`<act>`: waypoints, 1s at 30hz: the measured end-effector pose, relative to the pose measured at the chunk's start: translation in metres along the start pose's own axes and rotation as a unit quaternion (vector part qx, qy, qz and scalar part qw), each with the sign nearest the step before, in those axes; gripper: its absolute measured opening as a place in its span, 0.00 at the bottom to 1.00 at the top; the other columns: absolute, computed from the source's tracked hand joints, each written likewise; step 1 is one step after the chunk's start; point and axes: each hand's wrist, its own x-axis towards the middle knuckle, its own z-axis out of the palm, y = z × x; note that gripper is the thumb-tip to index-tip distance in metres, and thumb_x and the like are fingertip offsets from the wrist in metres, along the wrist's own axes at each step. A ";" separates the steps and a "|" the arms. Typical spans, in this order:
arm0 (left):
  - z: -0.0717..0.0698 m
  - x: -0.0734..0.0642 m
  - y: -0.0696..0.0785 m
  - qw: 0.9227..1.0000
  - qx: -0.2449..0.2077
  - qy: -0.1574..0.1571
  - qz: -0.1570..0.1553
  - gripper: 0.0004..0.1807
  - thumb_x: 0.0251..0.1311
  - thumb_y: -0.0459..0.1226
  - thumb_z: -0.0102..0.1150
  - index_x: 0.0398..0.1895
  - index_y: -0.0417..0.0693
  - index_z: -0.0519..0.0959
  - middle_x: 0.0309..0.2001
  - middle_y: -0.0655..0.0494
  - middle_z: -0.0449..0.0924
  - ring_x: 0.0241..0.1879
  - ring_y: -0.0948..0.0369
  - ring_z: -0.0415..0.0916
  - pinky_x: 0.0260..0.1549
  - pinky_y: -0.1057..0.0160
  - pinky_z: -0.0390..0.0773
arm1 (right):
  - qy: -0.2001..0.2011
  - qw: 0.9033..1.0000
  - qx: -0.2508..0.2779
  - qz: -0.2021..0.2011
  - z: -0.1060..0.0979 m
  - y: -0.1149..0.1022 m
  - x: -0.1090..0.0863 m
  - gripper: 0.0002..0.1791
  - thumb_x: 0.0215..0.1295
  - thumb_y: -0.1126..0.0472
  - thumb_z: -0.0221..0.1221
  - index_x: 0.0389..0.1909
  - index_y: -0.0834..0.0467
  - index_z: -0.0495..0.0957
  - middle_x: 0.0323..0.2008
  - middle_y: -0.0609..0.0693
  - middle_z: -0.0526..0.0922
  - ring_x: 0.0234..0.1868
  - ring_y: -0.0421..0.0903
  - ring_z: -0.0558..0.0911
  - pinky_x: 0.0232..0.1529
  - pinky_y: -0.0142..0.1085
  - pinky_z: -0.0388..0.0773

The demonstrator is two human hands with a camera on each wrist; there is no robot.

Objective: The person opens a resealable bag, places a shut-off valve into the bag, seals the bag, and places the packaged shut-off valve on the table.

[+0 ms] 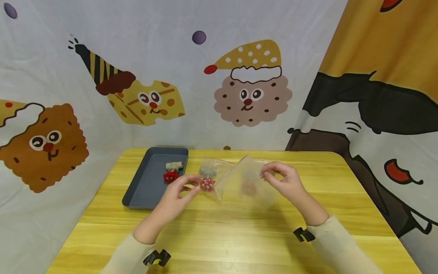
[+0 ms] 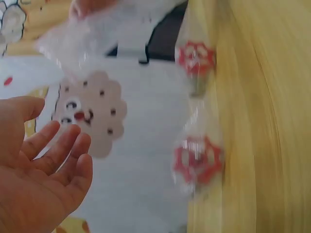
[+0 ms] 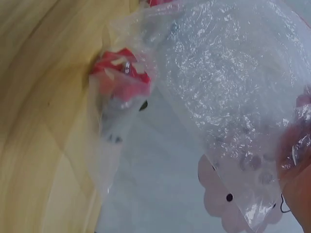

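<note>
My right hand point(image 1: 286, 182) pinches a clear zip-lock bag point(image 1: 234, 177) by its side, raised over the table and with no valve showing inside. Behind it, blurred through the plastic, lies a red-handled valve point(image 1: 249, 187) in its own clear bag. My left hand point(image 1: 176, 199) hovers with fingers loosely bent and nothing in them, as the left wrist view also shows. Just past its fingertips lies another bagged valve point(image 1: 207, 183) with a red handwheel. A bare valve point(image 1: 172, 172) with a grey metal body sits in the grey tray point(image 1: 145, 188).
The tray stands at the back left of the yellow wooden table point(image 1: 219, 239). A white cloth point(image 1: 191, 137) with cartoon prints hangs close behind the table's far edge.
</note>
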 end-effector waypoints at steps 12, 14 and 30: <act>0.024 0.003 0.013 0.997 -0.060 -0.048 -0.005 0.11 0.62 0.39 0.59 0.45 0.46 0.83 0.42 0.53 0.84 0.38 0.63 0.81 0.38 0.68 0.80 | -0.009 0.999 0.032 0.010 0.017 0.029 -0.005 0.09 0.56 0.81 0.57 0.34 0.68 0.80 0.31 0.59 0.81 0.30 0.37 0.79 0.28 0.28 0.78; 0.025 0.004 0.013 0.996 -0.070 -0.054 -0.008 0.10 0.61 0.37 0.59 0.44 0.45 0.83 0.40 0.52 0.84 0.37 0.65 0.81 0.37 0.68 0.81 | -0.010 0.999 0.036 0.018 0.018 0.028 -0.005 0.08 0.56 0.82 0.56 0.34 0.69 0.79 0.31 0.61 0.81 0.30 0.36 0.79 0.29 0.28 0.79; 0.036 0.005 0.012 0.991 -0.119 -0.055 -0.022 0.07 0.56 0.34 0.65 0.37 0.42 0.84 0.34 0.47 0.84 0.30 0.66 0.79 0.31 0.67 0.81 | -0.014 0.989 -0.088 0.120 0.030 0.031 -0.004 0.06 0.60 0.68 0.60 0.38 0.59 0.82 0.33 0.49 0.83 0.29 0.40 0.77 0.29 0.32 0.77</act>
